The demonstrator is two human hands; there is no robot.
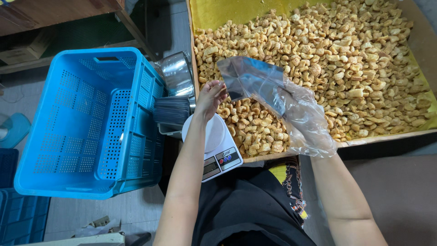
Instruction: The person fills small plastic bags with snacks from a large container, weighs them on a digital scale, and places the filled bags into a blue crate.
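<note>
Both hands (210,98) (302,116) gripping clear pouch (250,82) over fried snacks (327,59) — gloved right may slip, dropping pouch.

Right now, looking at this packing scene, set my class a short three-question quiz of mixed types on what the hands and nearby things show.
1. True or false: the right hand wears a thin clear plastic glove.
2. Multiple choice: what do both hands hold up over the tray of fried snack pieces? A) a metal scoop B) a clear plastic bag C) a lid
3. Fill in: below the bare left hand stands a white kitchen ____, beside the blue crate.

Key: 1 true; 2 B; 3 scale.
</note>
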